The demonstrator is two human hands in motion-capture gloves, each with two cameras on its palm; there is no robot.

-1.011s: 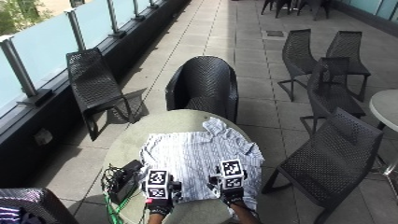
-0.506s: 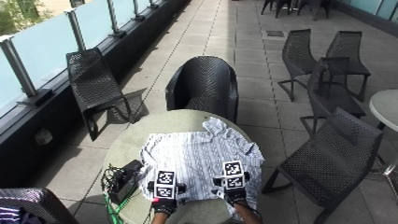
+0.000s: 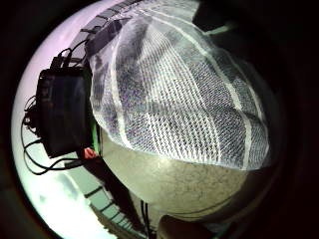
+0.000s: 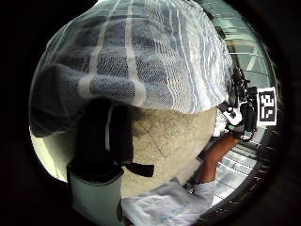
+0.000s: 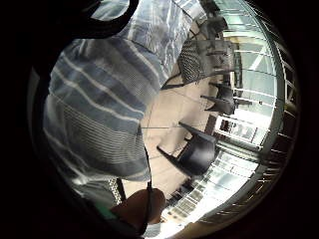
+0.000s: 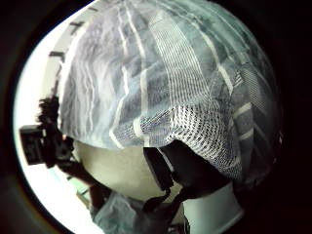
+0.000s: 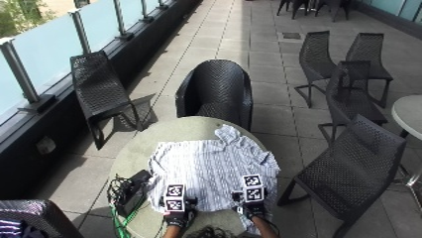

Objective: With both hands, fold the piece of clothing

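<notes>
Both hands, left hand [image 7: 176, 217] and right hand [image 7: 254, 210], pinch the striped shirt's [image 7: 211, 168] near hem. Fingers [image 4: 101, 141] curl beneath the cloth, likely ready to lift it off the desk [image 7: 135, 153] for a fold.

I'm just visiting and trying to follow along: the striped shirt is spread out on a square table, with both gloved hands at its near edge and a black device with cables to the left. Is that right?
Not quite: the table is round, as the outside view shows. The rest stands: the striped shirt lies spread on it, the left hand and right hand are at its near edge, and the black device with cables sits to the left.
</notes>
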